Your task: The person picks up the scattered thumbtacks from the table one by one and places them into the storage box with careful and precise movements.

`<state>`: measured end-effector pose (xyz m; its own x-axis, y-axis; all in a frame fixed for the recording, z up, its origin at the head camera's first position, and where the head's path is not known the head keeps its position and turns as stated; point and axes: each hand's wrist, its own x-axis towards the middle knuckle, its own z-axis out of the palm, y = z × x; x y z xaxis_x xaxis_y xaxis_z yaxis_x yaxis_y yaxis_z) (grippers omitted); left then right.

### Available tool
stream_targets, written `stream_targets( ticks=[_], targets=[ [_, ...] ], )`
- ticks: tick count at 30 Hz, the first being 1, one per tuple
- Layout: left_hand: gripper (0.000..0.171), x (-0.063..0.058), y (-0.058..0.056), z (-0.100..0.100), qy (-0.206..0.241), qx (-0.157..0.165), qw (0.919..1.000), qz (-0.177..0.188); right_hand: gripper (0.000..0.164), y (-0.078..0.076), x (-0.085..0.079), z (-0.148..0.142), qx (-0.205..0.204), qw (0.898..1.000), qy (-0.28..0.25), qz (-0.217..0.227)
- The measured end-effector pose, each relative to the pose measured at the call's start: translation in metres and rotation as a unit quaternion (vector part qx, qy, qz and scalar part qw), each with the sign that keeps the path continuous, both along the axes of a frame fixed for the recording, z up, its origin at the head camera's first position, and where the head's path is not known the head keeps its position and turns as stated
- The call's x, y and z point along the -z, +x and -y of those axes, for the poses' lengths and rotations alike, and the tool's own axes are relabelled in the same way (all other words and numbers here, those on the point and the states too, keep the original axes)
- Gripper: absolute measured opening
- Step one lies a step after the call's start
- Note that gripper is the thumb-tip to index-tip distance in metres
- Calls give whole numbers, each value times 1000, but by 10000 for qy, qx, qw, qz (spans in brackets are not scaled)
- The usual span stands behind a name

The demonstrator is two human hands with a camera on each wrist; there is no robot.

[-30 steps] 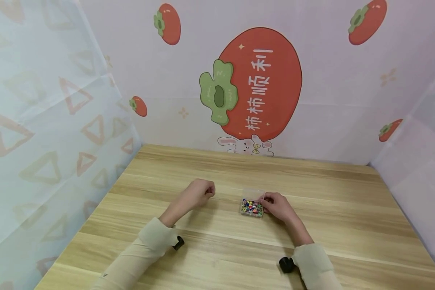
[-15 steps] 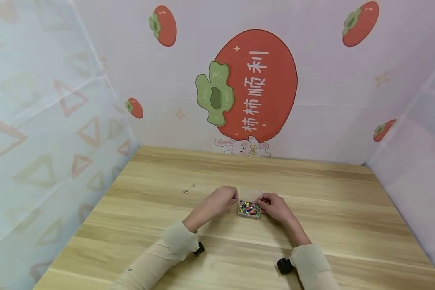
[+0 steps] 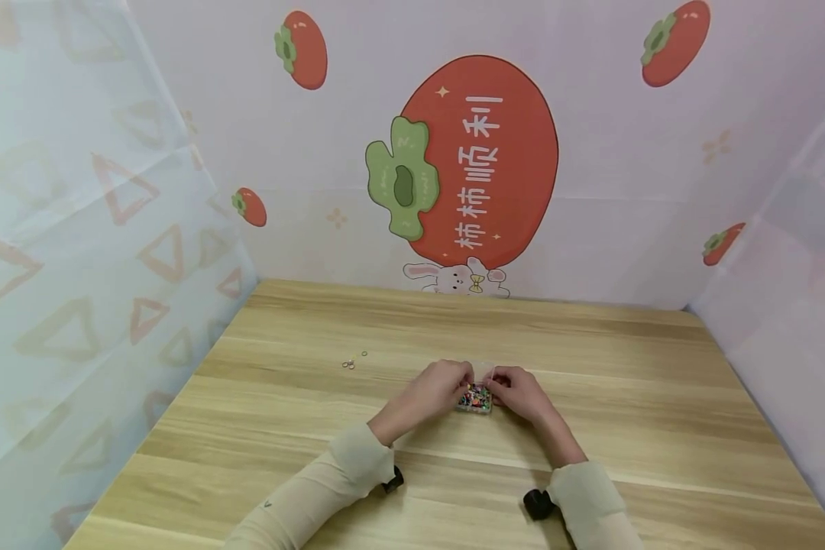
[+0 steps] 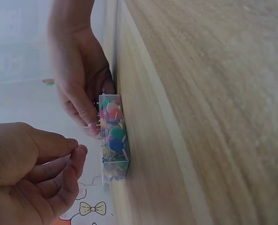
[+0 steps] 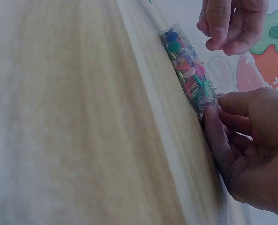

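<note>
A small clear plastic box [image 3: 476, 400] of colourful thumbtacks [image 4: 115, 131] stands on the table with its clear lid raised at the back. My right hand [image 3: 520, 393] holds the box at its right end, thumb and fingers pinching the corner, as the right wrist view shows [image 5: 251, 140]. Over the box's left part hovers my left hand [image 3: 440, 389]. Its fingers are loosely bent, thumb tip close to the fingertips, and no thing shows between them in the left wrist view. Several small thumbtacks [image 3: 351, 366] lie on the table to the left.
The wooden table [image 3: 302, 428] runs back to a wall cloth [image 3: 591, 229] printed with persimmons and a rabbit. Patterned cloths hang on the left and right sides. A black wrist camera [image 3: 539, 504] sits at the right cuff.
My left hand has moved right, from beside the small thumbtacks at the left to above the box, uncovering them. The right hand stays at the box's right end.
</note>
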<state>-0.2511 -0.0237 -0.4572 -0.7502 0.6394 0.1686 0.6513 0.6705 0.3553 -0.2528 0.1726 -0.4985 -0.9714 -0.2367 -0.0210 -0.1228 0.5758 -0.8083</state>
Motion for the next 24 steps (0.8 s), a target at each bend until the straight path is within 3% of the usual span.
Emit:
stream_targets(
  ticks=[8,24],
  targets=[
    [7,-3,-3,22,249,-80,9996,-41,12,-2,-1,-1,62,10000,51,-52],
    [8,-1,-12,119,364,-1245,9915,-79,13,1,0,1,65,9999,94,39]
  ],
)
